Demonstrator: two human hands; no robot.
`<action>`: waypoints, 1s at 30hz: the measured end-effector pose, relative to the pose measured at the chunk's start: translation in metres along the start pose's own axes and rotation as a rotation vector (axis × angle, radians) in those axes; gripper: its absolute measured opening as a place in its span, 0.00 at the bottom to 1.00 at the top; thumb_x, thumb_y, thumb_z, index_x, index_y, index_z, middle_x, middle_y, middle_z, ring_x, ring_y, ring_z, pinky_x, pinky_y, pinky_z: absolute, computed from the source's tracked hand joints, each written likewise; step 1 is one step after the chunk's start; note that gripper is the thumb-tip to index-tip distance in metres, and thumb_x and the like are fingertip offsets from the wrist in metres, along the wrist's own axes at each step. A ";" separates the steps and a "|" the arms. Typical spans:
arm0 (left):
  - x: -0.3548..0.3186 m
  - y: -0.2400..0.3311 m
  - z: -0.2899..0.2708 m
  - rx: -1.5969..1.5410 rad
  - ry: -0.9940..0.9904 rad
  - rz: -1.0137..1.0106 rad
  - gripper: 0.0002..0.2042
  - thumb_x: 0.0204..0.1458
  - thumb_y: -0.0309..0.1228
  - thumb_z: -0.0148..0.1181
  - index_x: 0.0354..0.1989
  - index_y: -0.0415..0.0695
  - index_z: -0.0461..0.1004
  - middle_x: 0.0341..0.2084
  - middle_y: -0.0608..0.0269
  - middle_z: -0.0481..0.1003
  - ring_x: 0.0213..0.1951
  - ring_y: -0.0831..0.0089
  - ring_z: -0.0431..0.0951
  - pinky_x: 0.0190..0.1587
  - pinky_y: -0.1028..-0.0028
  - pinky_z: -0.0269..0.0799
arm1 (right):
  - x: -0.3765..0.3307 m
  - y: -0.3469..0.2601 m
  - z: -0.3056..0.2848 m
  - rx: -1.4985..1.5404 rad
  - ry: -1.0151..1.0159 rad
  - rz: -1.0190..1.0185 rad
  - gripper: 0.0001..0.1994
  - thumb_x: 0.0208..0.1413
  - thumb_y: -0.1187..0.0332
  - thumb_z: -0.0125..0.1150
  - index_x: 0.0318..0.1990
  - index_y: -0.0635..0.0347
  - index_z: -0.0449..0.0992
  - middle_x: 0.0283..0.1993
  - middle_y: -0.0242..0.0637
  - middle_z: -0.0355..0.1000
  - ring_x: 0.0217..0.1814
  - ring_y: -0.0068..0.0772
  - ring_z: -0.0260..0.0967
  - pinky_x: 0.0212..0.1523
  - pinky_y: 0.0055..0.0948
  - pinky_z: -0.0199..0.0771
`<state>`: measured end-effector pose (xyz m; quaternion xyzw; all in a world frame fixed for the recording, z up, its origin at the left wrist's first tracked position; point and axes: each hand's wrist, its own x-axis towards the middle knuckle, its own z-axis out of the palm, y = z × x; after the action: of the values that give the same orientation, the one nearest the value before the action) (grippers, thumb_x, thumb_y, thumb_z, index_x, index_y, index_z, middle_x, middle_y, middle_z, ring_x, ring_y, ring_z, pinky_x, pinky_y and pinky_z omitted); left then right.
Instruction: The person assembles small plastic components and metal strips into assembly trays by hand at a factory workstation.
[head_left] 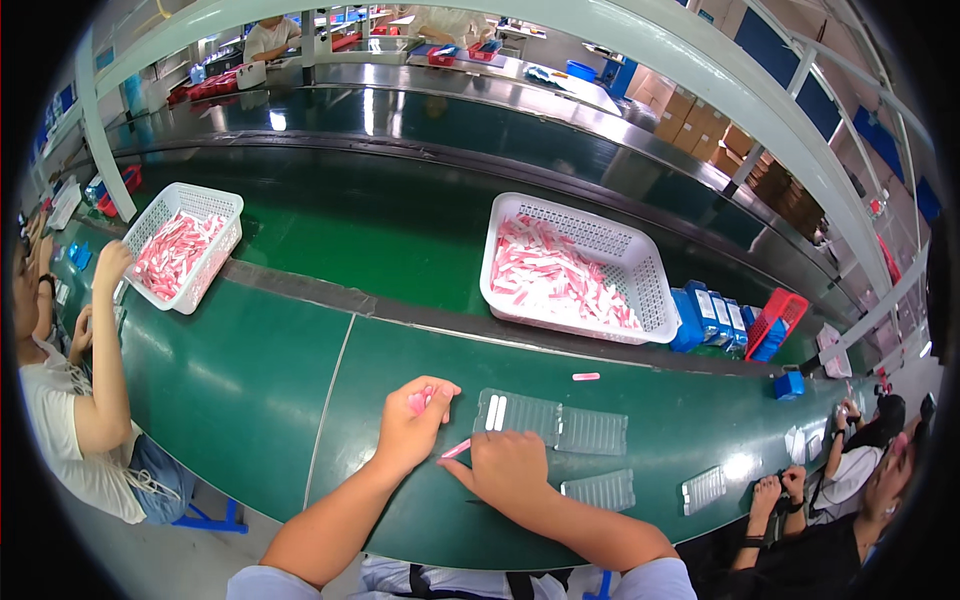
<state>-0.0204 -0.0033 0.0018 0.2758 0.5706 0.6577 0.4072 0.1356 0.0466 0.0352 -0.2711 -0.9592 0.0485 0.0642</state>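
Left hand (pixel 408 428) is curling closed around pink pieces (pixel 419 401), right hand (pixel 510 465) is pinching a pink-and-white stick (pixel 456 449) at lower centre, and two white sticks (pixel 500 413) are occupying the clear blister tray (pixel 533 414), leaving most slots unfilled.

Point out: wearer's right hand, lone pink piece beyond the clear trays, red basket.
Right hand (pixel 510 464): head view, back of the hand.
Lone pink piece (pixel 586 377): head view, middle of its upper side.
Red basket (pixel 779 308): head view, its wall.

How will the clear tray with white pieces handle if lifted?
The clear tray looks thin-walled, so probably light and bendy. White pieces sit toward its left end, so that side may dip.
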 end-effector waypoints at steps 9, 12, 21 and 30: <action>0.002 0.000 -0.001 0.014 -0.013 0.021 0.09 0.66 0.30 0.58 0.40 0.38 0.81 0.22 0.71 0.74 0.26 0.85 0.70 0.31 0.81 0.65 | 0.005 0.012 0.000 0.212 -0.167 0.091 0.16 0.53 0.54 0.70 0.32 0.59 0.77 0.28 0.40 0.78 0.32 0.48 0.80 0.32 0.46 0.78; 0.001 0.000 -0.001 0.025 -0.015 0.011 0.09 0.66 0.30 0.58 0.40 0.38 0.81 0.22 0.71 0.74 0.26 0.85 0.69 0.31 0.81 0.65 | 0.002 0.012 0.002 0.272 -0.180 0.049 0.16 0.53 0.55 0.70 0.34 0.60 0.77 0.33 0.43 0.78 0.35 0.50 0.80 0.33 0.46 0.79; 0.001 0.002 0.000 -0.009 0.007 0.019 0.09 0.66 0.29 0.57 0.40 0.37 0.80 0.22 0.71 0.73 0.26 0.86 0.68 0.31 0.81 0.64 | 0.008 -0.011 0.009 0.285 -0.126 0.035 0.20 0.53 0.53 0.71 0.38 0.64 0.76 0.35 0.45 0.74 0.34 0.51 0.78 0.34 0.46 0.79; -0.002 0.003 -0.001 -0.021 0.019 0.014 0.09 0.66 0.31 0.58 0.40 0.38 0.80 0.22 0.72 0.73 0.26 0.86 0.68 0.29 0.82 0.62 | 0.005 0.019 -0.011 0.382 -0.453 -0.239 0.08 0.59 0.67 0.59 0.40 0.61 0.77 0.38 0.45 0.73 0.41 0.53 0.77 0.41 0.49 0.78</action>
<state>-0.0210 -0.0052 0.0050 0.2694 0.5655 0.6689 0.4001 0.1431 0.0664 0.0437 -0.1218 -0.9477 0.2790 -0.0962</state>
